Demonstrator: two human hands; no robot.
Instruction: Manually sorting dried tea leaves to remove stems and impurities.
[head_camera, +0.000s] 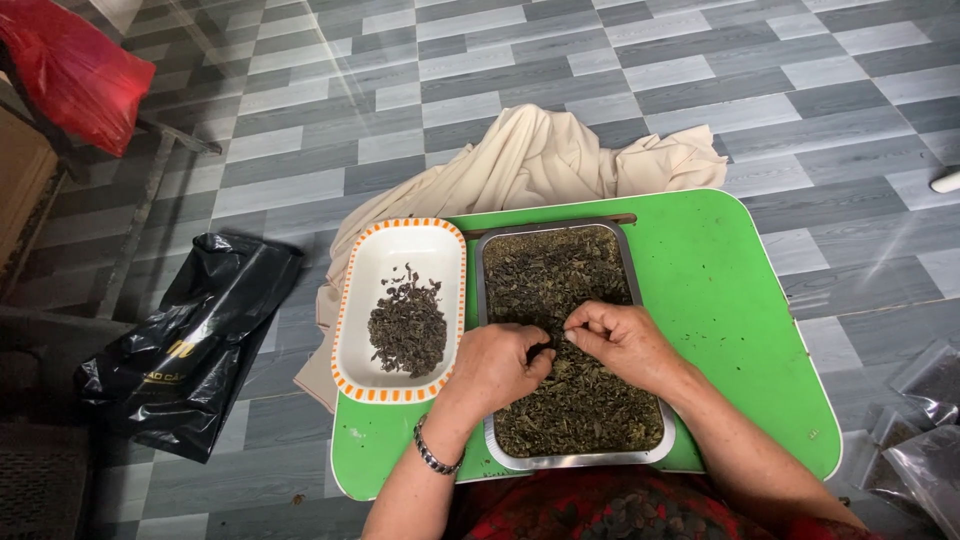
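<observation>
- Floor (640, 70): grey tiles in mixed shades, filling the view around the work area.
- Surface (740, 300): a low, bright green tabletop with rounded corners, dotted with a few dark flecks to the right of the tray.
- Cream cloth (530, 160): crumpled on the floor beyond the surface's far edge, partly tucked beneath it on the left.
- Black plastic bag (190, 340): lying wrinkled on the floor, left of the surface and apart from it.
- Red plastic bag (70, 70): at the upper left corner, well apart from the surface.
- Metal tray (645, 420): rectangular, standing in the middle of the surface and filled edge to edge with dried dark green leaves (560, 265).
- White dish (400, 250): rectangular with an orange-dashed rim, just beside the tray on its left; it holds a small heap of darker sorted leaves (408, 330).
- Clear packets (925, 440): at the right edge on the floor, holding dark contents.
- Right hand (625, 340): over the tray's middle, thumb and fingertips pinched together on leaf pieces.
- Left hand (495, 365): over the tray's left edge, fingers curled inward, fingertips closed on a dark leaf piece (540, 350) just beside the right hand.
- Beaded bracelet (432, 455): worn on the left wrist.
</observation>
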